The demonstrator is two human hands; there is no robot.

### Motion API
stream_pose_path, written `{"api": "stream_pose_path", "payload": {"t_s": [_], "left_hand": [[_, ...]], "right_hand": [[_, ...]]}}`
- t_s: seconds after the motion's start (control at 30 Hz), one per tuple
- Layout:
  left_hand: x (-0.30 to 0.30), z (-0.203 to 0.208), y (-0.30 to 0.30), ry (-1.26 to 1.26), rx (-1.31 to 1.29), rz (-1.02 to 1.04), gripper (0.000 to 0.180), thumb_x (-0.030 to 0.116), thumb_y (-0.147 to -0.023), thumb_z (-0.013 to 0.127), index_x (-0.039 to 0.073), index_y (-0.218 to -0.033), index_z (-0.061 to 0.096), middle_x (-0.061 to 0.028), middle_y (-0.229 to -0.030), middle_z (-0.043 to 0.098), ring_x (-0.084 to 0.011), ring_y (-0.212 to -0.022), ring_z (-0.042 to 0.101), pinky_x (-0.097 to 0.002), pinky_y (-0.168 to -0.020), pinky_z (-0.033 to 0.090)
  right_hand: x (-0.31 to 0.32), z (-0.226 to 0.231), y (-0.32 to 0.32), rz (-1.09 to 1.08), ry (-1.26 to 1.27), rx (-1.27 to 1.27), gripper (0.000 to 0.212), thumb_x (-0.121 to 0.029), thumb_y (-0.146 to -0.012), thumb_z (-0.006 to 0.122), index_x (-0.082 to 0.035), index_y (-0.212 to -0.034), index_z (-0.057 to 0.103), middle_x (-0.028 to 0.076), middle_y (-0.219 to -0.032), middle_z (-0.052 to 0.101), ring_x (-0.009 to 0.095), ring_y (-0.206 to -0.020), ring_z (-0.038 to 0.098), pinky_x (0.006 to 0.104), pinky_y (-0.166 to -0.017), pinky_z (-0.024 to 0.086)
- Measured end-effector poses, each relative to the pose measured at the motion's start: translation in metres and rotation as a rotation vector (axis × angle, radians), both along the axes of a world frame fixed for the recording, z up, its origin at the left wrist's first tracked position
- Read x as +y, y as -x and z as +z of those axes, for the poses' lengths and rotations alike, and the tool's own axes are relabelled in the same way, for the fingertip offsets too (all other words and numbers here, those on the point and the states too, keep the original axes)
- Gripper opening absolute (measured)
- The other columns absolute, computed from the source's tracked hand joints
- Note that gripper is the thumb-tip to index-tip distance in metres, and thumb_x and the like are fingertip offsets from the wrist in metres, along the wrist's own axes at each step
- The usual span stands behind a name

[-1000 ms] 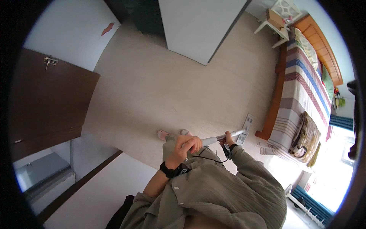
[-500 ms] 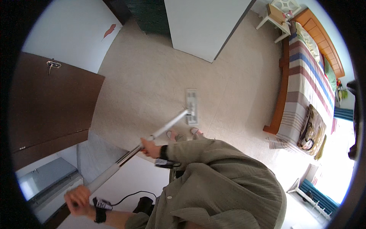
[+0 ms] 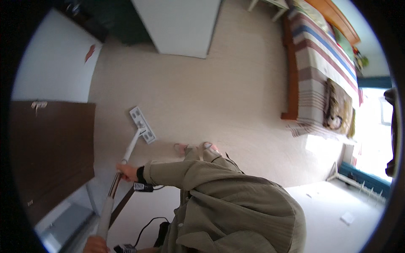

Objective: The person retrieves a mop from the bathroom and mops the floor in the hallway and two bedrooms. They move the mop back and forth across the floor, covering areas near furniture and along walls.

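A flat mop (image 3: 130, 148) slants across the lower left of the view, its white pole running from the bottom edge up to the floor. Its rectangular white and grey head (image 3: 143, 125) lies tilted on the beige floor, near the brown door. My right hand (image 3: 127, 172) is closed around the middle of the pole, where a brownish metal section begins. Lower down, my left hand (image 3: 96, 244) grips the upper end of the pole, partly cut off by the picture's bottom edge. Each wrist wears a black strap with a small device.
A brown door (image 3: 50, 147) stands at left, beside a white wall (image 3: 55, 59). A white panel (image 3: 181, 27) rises from the floor ahead. To the right is a wooden bed (image 3: 291, 80) with a striped cover and a folded blanket (image 3: 337, 103). My feet in pink shoes (image 3: 211, 147) are behind the mop head.
The mop head has swept left toward the brown door and turned to a slant. Both hands have moved lower in the picture, still holding the pole. The view has shifted too.
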State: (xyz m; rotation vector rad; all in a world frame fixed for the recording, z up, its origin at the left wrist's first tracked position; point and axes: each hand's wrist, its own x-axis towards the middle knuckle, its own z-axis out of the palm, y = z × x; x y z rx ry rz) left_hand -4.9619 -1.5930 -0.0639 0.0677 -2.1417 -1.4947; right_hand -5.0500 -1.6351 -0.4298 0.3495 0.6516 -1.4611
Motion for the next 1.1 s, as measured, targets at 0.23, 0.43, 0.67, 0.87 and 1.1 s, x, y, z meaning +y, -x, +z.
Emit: {"api": "stream_pose_path", "payload": {"t_s": [0.23,0.43,0.67,0.87,1.1], "left_hand": [[0.038,0.002,0.001,-0.337,0.211,-0.460,0.035,0.022,-0.089,0.045,0.008,-0.057,0.040,-0.0078,-0.049,0.040,-0.0172,-0.041,0.032,-0.0336,-0.042,0.023],[0.083,-0.115,0.061,-0.623,0.024,-0.642,0.024,0.014,-0.084,0.045,0.009,-0.061,0.042,-0.0035,-0.058,0.044,-0.0180,-0.052,0.041,-0.0339,-0.052,0.035],[0.227,-0.203,0.122,-0.804,-0.111,-0.737,0.045,0.023,-0.100,0.039,0.005,-0.059,0.038,-0.0011,-0.053,0.041,-0.0110,-0.052,0.039,-0.0276,-0.052,0.033],[0.163,-0.207,0.103,-0.775,-0.170,-0.600,0.041,0.016,-0.098,0.037,0.006,-0.058,0.039,-0.0016,-0.052,0.042,-0.0104,-0.050,0.037,-0.0277,-0.050,0.032],[-0.052,-0.159,0.024,-0.713,-0.174,-0.453,0.038,0.017,-0.101,0.031,0.006,-0.066,0.037,-0.0043,-0.063,0.041,-0.0184,-0.062,0.039,-0.0341,-0.064,0.035]], "right_hand": [[0.190,0.025,0.026,-0.093,-0.144,0.022,0.043,-0.061,-0.091,0.048,-0.018,-0.097,0.048,0.002,-0.076,0.048,0.013,-0.060,0.042,0.0260,-0.052,0.036],[0.408,-0.032,0.076,-0.245,-0.391,-0.089,0.050,-0.065,-0.088,0.046,-0.015,-0.092,0.053,0.001,-0.069,0.042,0.014,-0.058,0.035,0.0276,-0.050,0.030],[0.573,-0.101,0.087,-0.333,-0.469,-0.182,0.042,-0.044,-0.077,0.060,-0.017,-0.054,0.037,-0.003,-0.046,0.030,0.013,-0.039,0.033,0.0262,-0.036,0.023],[0.509,-0.116,0.086,-0.362,-0.593,-0.270,0.037,-0.039,-0.077,0.059,-0.017,-0.056,0.037,-0.004,-0.047,0.027,0.011,-0.040,0.031,0.0258,-0.036,0.023],[0.266,-0.100,0.053,-0.105,-0.573,-0.157,0.041,-0.047,-0.080,0.057,-0.012,-0.066,0.039,-0.003,-0.057,0.028,0.011,-0.049,0.029,0.0273,-0.043,0.022]]}}
